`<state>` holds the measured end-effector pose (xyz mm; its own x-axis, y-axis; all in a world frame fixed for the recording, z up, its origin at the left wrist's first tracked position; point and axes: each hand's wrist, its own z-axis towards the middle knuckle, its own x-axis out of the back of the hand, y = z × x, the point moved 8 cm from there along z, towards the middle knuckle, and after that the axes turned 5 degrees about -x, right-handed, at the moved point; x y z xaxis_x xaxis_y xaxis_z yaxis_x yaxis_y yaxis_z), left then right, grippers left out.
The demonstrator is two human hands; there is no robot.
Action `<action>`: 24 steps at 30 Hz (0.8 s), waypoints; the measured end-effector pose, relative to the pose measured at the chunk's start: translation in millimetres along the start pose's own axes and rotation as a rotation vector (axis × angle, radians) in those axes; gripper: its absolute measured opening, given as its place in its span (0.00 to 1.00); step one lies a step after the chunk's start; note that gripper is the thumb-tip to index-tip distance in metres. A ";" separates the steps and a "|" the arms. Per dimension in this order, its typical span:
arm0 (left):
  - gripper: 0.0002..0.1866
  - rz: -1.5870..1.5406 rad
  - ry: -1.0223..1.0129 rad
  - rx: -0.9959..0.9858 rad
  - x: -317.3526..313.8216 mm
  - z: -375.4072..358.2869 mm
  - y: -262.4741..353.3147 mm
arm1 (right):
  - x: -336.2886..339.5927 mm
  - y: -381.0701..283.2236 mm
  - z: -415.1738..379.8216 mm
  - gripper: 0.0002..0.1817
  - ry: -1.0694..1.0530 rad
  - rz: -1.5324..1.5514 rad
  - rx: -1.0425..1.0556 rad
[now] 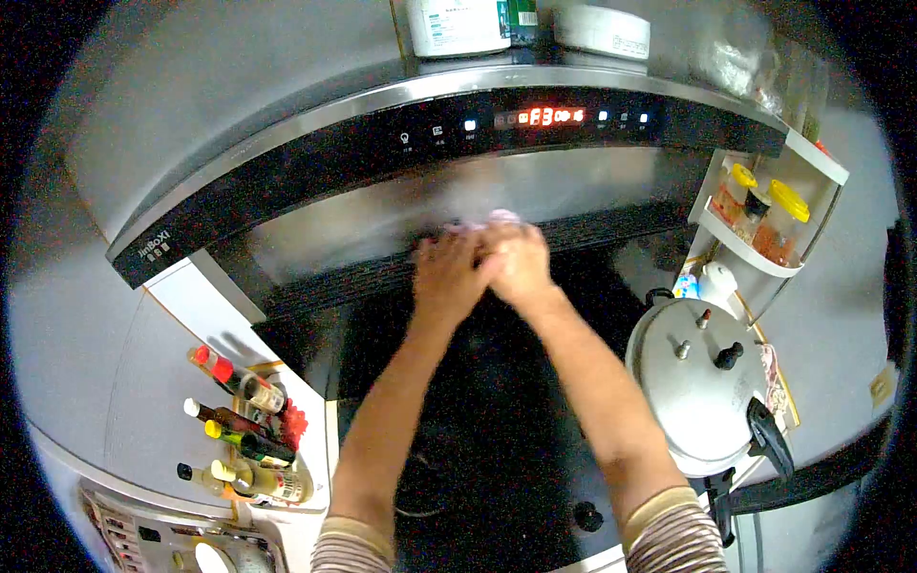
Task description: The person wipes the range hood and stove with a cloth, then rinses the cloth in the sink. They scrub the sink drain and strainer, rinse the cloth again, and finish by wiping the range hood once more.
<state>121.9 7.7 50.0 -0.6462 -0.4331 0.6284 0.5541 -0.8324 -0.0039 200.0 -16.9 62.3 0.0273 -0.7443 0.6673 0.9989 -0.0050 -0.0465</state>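
Both arms reach up to the range hood (611,181), whose dark display strip shows red digits. My left hand (449,272) presses with bent fingers against the lower edge of its shiny metal panel. Beside it, touching it, my right hand (519,265) is closed over a pinkish cloth (503,218). Part of this cloth shows above the fingers of both hands; the rest is hidden under them. Below the hands lies a black glass cooktop (478,430).
A pressure cooker (693,382) stands at the right. Above it, a corner rack (755,250) holds yellow-lidded jars. Several sauce bottles (253,449) stand at the left. White tubs (458,27) sit on top of the hood. A black knob (587,517) is at the cooktop's front.
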 end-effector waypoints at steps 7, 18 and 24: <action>0.14 -0.391 0.108 0.107 -54.8 74.2 77.2 | 44.8 132.7 17.2 0.13 0.203 0.129 -0.230; 0.27 0.139 0.002 -0.135 -28.9 73.4 56.8 | 3.5 117.1 39.2 0.40 0.407 0.539 -0.636; 0.24 0.342 -0.021 0.103 60.8 3.3 -45.6 | -18.8 -65.1 46.2 0.33 0.297 0.560 -0.208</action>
<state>59.1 20.5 90.9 -0.4033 -0.6726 0.6205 0.7873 -0.6007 -0.1394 136.2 28.3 87.2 0.4987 -0.8240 0.2688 0.8077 0.3293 -0.4891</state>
